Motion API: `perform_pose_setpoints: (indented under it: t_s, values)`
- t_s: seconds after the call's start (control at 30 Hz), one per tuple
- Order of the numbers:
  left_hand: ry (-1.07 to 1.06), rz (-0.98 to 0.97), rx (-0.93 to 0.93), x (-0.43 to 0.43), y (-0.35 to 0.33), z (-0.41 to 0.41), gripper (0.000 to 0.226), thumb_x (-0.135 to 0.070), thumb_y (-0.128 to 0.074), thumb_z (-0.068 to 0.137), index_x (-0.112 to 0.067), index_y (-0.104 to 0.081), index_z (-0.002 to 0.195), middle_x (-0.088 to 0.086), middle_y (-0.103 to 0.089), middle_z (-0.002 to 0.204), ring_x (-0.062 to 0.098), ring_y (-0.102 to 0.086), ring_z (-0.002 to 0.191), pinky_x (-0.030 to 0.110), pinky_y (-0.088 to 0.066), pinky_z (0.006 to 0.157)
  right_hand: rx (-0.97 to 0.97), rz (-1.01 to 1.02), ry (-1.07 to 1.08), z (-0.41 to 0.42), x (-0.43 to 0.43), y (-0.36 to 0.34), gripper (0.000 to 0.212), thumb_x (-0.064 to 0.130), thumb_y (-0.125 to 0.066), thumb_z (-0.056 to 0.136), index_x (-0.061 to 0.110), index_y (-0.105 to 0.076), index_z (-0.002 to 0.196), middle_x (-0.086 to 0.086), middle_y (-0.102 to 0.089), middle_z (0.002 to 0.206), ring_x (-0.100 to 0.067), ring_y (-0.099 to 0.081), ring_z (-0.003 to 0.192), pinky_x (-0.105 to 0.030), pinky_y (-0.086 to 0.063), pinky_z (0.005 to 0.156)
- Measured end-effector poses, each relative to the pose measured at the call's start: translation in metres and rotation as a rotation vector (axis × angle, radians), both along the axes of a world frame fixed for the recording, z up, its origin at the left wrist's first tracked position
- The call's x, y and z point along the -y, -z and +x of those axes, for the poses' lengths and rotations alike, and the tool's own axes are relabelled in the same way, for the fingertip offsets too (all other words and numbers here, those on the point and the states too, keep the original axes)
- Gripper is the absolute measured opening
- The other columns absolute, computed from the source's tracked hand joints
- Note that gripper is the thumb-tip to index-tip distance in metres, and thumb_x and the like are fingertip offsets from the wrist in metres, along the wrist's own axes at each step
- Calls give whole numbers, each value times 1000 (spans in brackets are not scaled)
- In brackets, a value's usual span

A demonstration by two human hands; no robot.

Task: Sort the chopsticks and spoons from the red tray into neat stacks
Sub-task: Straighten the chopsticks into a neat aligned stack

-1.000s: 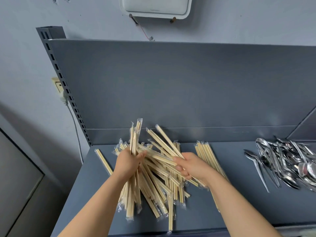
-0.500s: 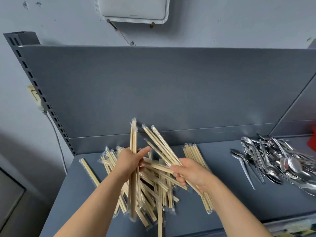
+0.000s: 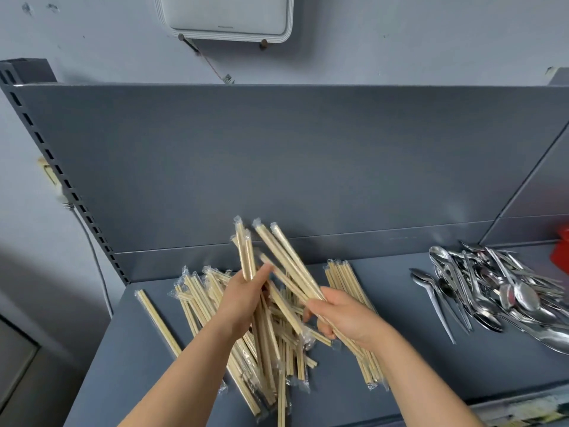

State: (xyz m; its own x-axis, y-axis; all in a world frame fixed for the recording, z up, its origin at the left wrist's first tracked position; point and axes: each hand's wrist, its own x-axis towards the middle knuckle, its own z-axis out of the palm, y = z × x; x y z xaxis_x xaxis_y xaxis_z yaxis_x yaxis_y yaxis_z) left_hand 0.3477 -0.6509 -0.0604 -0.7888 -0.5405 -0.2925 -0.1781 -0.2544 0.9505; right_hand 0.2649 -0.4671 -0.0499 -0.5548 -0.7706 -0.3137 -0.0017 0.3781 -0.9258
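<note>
Chopsticks of pale wood in clear plastic sleeves (image 3: 278,359) lie in a loose, criss-crossed heap on the grey metal shelf (image 3: 415,349), right below my hands. My left hand (image 3: 243,300) grips a few wrapped pairs (image 3: 244,251) that stand nearly upright, their tips towards the grey back panel (image 3: 308,164). My right hand (image 3: 345,318) is curled round another small bunch (image 3: 286,257), which slants up and to the left so its ends come close beside those in my left. Just right of the heap, partly under my right forearm, a tidier row of wrapped pairs (image 3: 345,278) lies side by side. One single pair (image 3: 157,322) lies apart on the left. Shiny metal spoons (image 3: 498,291) are heaped well to the right, near the red tray (image 3: 562,248), barely in view.
</note>
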Motion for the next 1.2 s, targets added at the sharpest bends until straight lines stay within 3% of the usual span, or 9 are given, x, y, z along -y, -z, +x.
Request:
perform_pose_setpoints:
  t_s: [0.07,0.17,0.27,0.4,0.5,0.6,0.87,1.03,1.2]
  values:
    - [45,7,-61,-7,-6,-4,31,-38,-74,81,-8,-65,85,-2,-65,57,12,-61,48,22,-49,48,-4,7,-57,5,2,-1,15,28,-48,99,22,-58,108,7,-68,81,-7,-44,51,-20,-39,50]
    - [76,150,-66,-12,-12,-11,52,-33,-86,65,3,-67,98,17,-73,75,30,-70,61,32,-56,56,90,-21,-58,8,4,-4,21,28,-46,101,11,-54,109,-2,-60,76,-8,-45,49,-21,-40,48]
    - [146,251,-111,-15,-15,-19,49,-26,-84,66,3,-65,101,18,-71,77,30,-70,67,35,-56,60,139,-23,-86,7,0,-7,24,29,-43,102,9,-53,111,-2,-58,75,-8,-48,51,-21,-42,49]
    - [222,239,-202,-21,-26,-32,44,-28,-76,73,0,-66,105,12,-73,89,22,-71,78,33,-57,66,0,34,-135,-7,-8,-17,31,32,-47,101,6,-56,115,-7,-68,95,-13,-64,76,-30,-56,76]
    - [208,185,-291,-27,-39,-44,44,-28,-70,80,5,-65,108,18,-73,101,28,-71,89,36,-57,70,-127,29,-115,-29,-20,-32,35,37,-54,96,7,-64,109,-11,-71,106,-19,-67,95,-44,-49,98]
    - [106,106,-368,-34,-54,-59,39,-28,-69,82,4,-64,104,17,-74,92,30,-72,90,36,-58,68,-118,-133,32,-55,-31,-47,29,26,-54,97,11,-64,120,-6,-69,119,-19,-63,113,-39,-46,105]
    - [70,-448,-336,-69,-57,-106,9,-13,-69,87,-8,-66,93,5,-74,85,17,-70,81,28,-57,72,-148,-329,211,-98,-43,-66,31,12,-49,100,13,-53,131,-4,-63,125,-14,-58,120,-31,-45,105]
    - [94,-544,-246,-90,-16,-108,26,-6,-71,82,-25,-56,72,-16,-55,60,1,-50,56,16,-44,58,-216,-409,108,-107,-38,-69,41,13,-56,96,19,-50,136,5,-62,131,-2,-56,121,-19,-44,102]
    - [98,-556,-269,-102,1,-105,27,-13,-70,83,-29,-52,70,-8,-49,63,11,-48,60,30,-47,59,-253,-524,57,-110,-14,-81,54,22,-63,92,45,-41,136,7,-55,136,-5,-57,120,-25,-46,101]
